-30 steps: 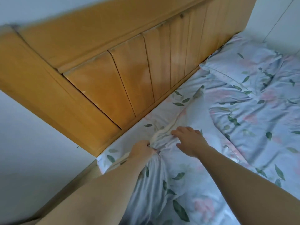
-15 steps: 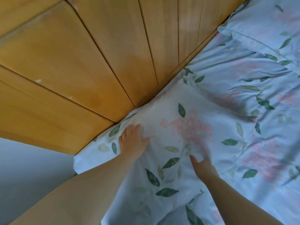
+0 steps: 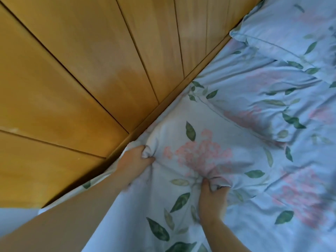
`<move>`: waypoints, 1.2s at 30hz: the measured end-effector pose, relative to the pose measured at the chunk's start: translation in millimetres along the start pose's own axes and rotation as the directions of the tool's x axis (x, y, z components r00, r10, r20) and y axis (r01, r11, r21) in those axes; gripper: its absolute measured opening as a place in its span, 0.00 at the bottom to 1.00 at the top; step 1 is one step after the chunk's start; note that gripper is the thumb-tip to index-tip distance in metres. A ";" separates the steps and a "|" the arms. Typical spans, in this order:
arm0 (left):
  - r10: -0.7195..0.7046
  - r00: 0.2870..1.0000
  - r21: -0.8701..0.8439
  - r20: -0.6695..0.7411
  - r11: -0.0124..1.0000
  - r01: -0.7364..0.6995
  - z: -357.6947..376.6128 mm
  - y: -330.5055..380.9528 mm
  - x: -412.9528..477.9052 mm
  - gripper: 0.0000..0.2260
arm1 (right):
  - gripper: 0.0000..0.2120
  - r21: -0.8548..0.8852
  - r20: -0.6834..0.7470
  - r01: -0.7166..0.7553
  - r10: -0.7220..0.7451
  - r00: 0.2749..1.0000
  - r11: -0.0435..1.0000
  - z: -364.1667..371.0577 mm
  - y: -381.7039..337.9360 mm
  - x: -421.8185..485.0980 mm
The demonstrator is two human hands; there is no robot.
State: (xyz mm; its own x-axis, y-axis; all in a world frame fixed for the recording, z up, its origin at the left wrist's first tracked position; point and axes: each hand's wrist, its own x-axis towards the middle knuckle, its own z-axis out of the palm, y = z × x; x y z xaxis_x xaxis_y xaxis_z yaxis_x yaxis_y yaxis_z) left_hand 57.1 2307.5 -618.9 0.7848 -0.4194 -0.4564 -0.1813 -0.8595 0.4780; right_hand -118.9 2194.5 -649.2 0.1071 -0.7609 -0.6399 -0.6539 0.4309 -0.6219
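A pale blue pillow (image 3: 196,142) printed with green leaves and pink flowers lies on the bed against the wooden headboard (image 3: 101,73). My left hand (image 3: 133,161) grips a bunch of the pillow's fabric at its edge next to the headboard. My right hand (image 3: 213,196) grips another bunch of the same fabric nearer to me, its fingers curled into the cloth. Both forearms reach in from the bottom of the view.
A second pillow (image 3: 291,28) in the same print lies at the top right against the headboard. A matching rumpled duvet (image 3: 283,160) covers the bed on the right. A white wall (image 3: 16,219) shows at the bottom left.
Half a second ago both hands lay flat on the pillow; now each has curled its fingers and bunched the fabric. The camera has come closer to the headboard since one second ago.
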 end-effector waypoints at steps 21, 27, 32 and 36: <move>0.201 0.971 0.194 0.127 0.955 -0.223 -27.9 138.6 74.3 0.31 | 0.32 -0.138 -0.018 0.245 -0.249 0.968 0.960 -63.9 -96.2 76.1; 0.121 0.961 0.458 0.248 0.860 -0.226 22.9 74.8 51.3 0.32 | 0.39 -0.119 0.047 -0.058 0.064 0.997 0.991 -46.3 -33.3 85.7; 0.162 0.961 0.542 0.223 0.799 -0.261 42.6 61.7 39.0 0.29 | 0.41 -0.040 0.144 -0.120 0.125 0.982 0.992 -31.4 -3.3 79.8; 0.185 0.967 0.579 0.178 0.774 -0.254 52.2 57.0 27.8 0.27 | 0.40 -0.101 0.172 -0.066 0.083 0.982 0.993 -25.4 11.2 74.3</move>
State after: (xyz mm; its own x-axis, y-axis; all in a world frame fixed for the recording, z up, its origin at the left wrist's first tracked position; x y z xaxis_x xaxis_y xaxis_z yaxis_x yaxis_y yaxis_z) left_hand 37.6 2231.5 -643.5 0.6198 -0.6160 -0.4862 -0.6834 -0.7282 0.0514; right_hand -137.3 2130.4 -692.3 0.1797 -0.6278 -0.7574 -0.7316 0.4294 -0.5295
